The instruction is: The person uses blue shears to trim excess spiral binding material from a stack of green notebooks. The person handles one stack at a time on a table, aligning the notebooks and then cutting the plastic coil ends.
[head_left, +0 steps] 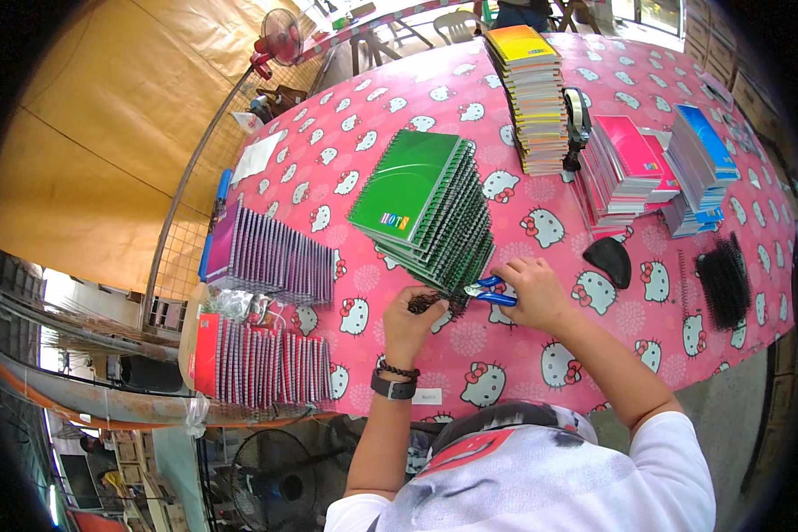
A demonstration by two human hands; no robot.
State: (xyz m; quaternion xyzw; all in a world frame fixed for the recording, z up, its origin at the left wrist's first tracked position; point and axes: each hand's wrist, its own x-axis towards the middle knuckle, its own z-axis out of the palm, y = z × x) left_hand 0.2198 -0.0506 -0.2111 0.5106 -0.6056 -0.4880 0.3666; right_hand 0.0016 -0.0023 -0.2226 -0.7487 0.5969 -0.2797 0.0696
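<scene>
My right hand is closed around pliers with blue handles. Their jaws point left, at the near bottom edge of a tall stack of green spiral notebooks. Close by, my left hand has its fingers closed on a small tangle of black coil binding, just in front of the stack. The tool's tip meets this black coil, but exactly what lies between the jaws is too small to make out. A dark bracelet and a watch circle my left wrist.
Purple notebooks and red notebooks stand in rows at left. Farther back rise yellow, pink and blue stacks, with a tape dispenser. Right of me lie a black pouch and loose black coils.
</scene>
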